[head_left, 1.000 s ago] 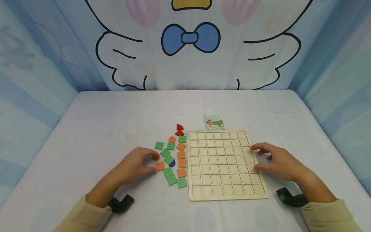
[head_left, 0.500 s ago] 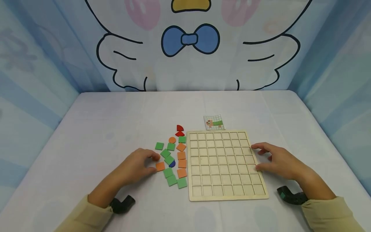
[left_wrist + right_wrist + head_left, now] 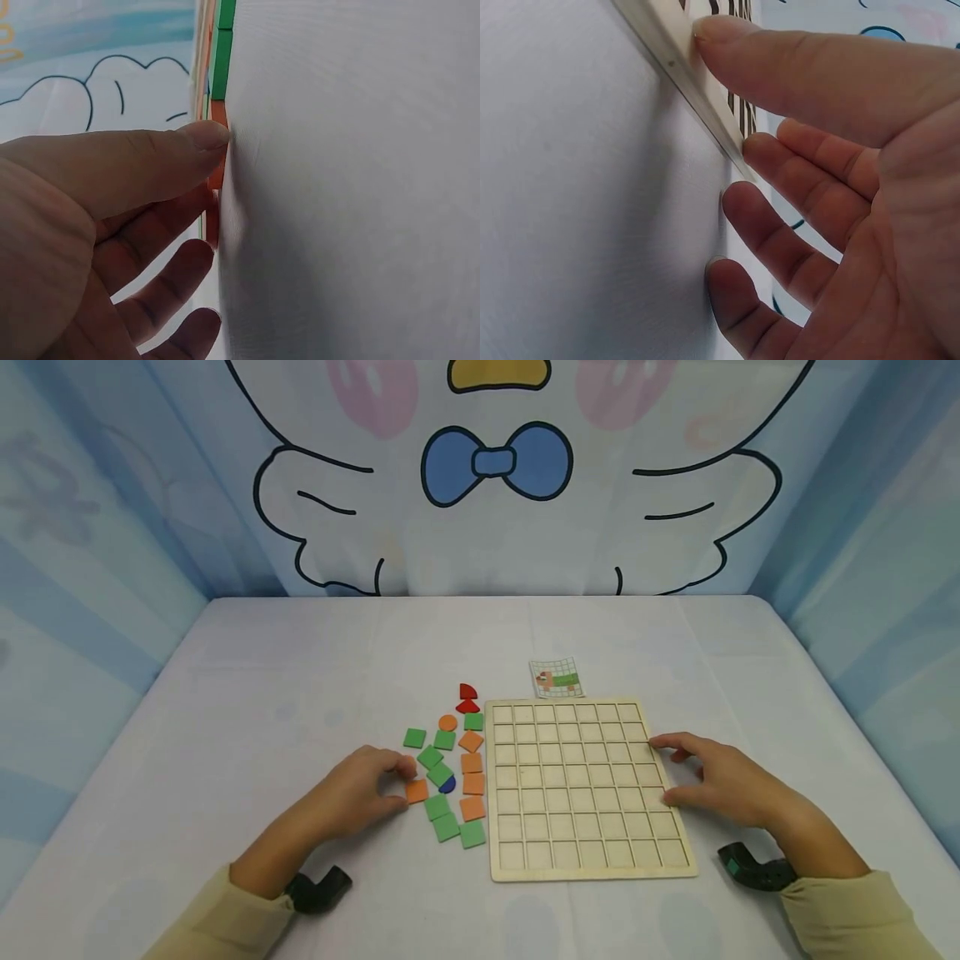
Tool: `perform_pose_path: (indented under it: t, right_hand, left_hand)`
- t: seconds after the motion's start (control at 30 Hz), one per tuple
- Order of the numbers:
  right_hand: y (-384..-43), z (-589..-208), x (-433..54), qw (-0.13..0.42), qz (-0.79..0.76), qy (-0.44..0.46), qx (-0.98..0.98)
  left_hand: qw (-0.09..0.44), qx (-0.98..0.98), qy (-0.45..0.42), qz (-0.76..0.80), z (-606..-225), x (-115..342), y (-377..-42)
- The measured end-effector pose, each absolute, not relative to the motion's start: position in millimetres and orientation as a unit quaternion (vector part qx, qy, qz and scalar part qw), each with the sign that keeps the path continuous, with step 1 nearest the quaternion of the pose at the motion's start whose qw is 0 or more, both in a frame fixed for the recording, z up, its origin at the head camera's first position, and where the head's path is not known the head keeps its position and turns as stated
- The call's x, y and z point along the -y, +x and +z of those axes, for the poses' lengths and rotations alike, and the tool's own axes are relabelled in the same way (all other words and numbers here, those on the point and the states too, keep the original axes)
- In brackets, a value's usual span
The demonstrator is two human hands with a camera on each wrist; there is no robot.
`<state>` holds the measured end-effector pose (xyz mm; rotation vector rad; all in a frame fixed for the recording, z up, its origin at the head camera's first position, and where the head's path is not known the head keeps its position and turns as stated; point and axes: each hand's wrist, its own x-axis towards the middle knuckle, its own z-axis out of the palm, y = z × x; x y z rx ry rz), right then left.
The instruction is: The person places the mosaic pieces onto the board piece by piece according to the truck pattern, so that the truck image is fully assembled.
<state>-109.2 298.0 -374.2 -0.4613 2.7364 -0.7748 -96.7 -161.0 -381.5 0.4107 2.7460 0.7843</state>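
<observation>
My left hand [image 3: 360, 789] is left of a cluster of flat wooden tiles, its thumb and index finger apart. The left wrist view shows the thumb tip at the edge of an orange square tile [image 3: 218, 112], the same orange square [image 3: 416, 791] seen from the head. Its index fingertip is over an orange round piece, mostly hidden under it. My right hand [image 3: 723, 781] touches the right edge of a pale wooden grid board [image 3: 592, 873]. In the right wrist view the thumb rests on the board's rim [image 3: 671, 64], with the other fingers loosely bent beside it.
Several green square tiles [image 3: 446, 827], orange tiles [image 3: 472, 785], red wedges [image 3: 468, 692] and a partly covered blue piece [image 3: 448, 785] lie left of the board. Behind the board is a small pattern card [image 3: 557, 679]. A printed curtain [image 3: 495, 535] hangs behind the table.
The left index fingertip has shifted slightly and now covers most of the orange round piece. The right hand stays at the board's edge.
</observation>
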Motion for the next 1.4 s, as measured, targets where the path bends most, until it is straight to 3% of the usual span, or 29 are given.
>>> perform_pose_path:
  t: [1.4]
  right_hand:
    - [-109.7,-377.9,-304.2,0.123,-0.266,-0.17,-0.941]
  left_hand:
    - [0.135,-0.951,0.138,0.241,-373.4,147.7,-99.3]
